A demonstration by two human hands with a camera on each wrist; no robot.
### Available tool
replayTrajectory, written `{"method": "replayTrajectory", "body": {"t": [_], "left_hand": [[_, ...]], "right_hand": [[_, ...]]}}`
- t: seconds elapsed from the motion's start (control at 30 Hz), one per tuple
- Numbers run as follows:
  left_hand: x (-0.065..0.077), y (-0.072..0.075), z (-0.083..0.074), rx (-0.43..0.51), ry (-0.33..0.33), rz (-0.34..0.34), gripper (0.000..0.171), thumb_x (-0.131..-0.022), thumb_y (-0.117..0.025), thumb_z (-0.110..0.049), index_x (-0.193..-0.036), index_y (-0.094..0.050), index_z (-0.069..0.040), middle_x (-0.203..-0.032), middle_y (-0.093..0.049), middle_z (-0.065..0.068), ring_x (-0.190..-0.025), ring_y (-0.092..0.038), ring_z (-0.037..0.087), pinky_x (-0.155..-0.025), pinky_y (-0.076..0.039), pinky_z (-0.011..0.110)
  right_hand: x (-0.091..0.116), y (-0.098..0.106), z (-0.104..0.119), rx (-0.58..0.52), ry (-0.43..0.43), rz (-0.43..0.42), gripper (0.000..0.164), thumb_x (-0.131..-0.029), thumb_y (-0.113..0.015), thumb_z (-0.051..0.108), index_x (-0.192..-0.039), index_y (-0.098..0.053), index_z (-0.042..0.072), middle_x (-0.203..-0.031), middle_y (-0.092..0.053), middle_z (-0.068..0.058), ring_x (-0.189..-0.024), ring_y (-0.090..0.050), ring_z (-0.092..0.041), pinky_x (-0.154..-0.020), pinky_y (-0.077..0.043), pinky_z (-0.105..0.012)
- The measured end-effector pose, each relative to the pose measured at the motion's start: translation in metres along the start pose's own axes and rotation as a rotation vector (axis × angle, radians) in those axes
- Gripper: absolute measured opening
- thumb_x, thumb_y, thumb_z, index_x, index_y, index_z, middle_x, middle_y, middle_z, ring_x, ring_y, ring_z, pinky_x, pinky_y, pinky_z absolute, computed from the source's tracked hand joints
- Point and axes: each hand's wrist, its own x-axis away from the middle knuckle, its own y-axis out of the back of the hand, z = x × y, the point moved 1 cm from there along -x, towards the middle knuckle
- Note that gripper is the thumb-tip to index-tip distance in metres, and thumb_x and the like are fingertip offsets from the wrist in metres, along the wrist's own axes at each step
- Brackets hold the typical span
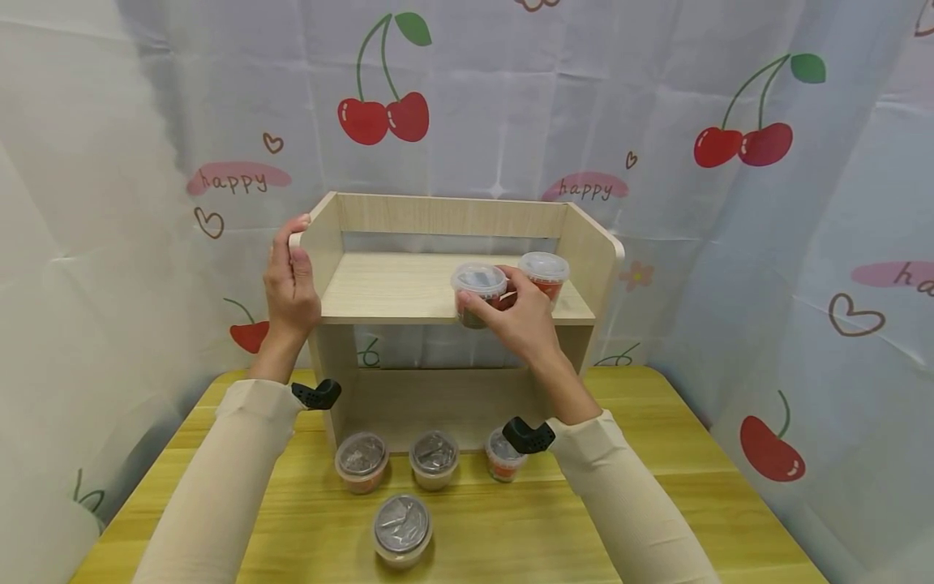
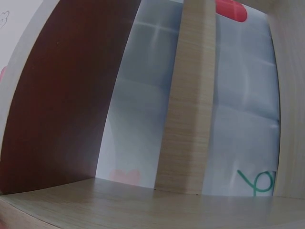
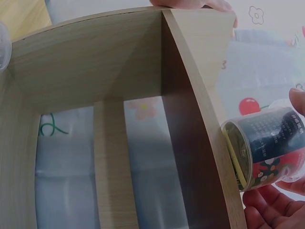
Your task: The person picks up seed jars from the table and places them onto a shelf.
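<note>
Table [image 1: 511, 527]: yellow wood grain, rounded far corners. Behind it, pale creased cloth [image 1: 496, 105] printed with red cherries [image 1: 409, 118], brown hearts [image 1: 273, 143], pink "happy" patches [image 1: 585, 187]. Printed cloth [image 1: 773, 324] hangs right of table, whiter cloth [image 1: 66, 227] left; light soft.

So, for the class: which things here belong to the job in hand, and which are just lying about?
Part of the job:
shelf unit, gripped by the left hand
held tub, in the right hand
second tub, beside it
four lower tubs, probably, as they look similar

Probably just surroundings:
table, only a support
cherry-print curtain
black wrist devices
</note>
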Motion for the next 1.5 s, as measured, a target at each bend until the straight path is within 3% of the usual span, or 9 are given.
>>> {"method": "replayTrajectory", "body": {"t": [1.0, 1.5], "left_hand": [[-0.001, -0.001, 0.004, 0.010, -0.013, 0.005, 0.039, -0.105, -0.036, -0.017, -0.126, -0.049, 0.013, -0.132, -0.054, 0.029, -0.119, -0.049, 0.039, -0.101, -0.036, 0.037], [0.000, 0.001, 0.001, 0.002, -0.004, -0.003, 0.034, -0.103, -0.037, -0.008, -0.125, -0.048, 0.015, -0.131, -0.054, 0.030, -0.116, -0.048, 0.044, -0.101, -0.036, 0.040]], "right_hand": [[-0.019, -0.013, 0.005, 0.034, -0.057, 0.036, 0.069, -0.082, -0.077, 0.048, -0.135, -0.056, 0.010, -0.098, -0.064, -0.007, -0.087, -0.061, -0.021, -0.068, -0.048, -0.031], [-0.025, -0.022, 0.006, 0.067, -0.052, 0.048, 0.065, -0.084, -0.075, 0.048, -0.133, -0.056, 0.009, -0.099, -0.063, -0.007, -0.088, -0.059, -0.022, -0.069, -0.047, -0.032]]}}
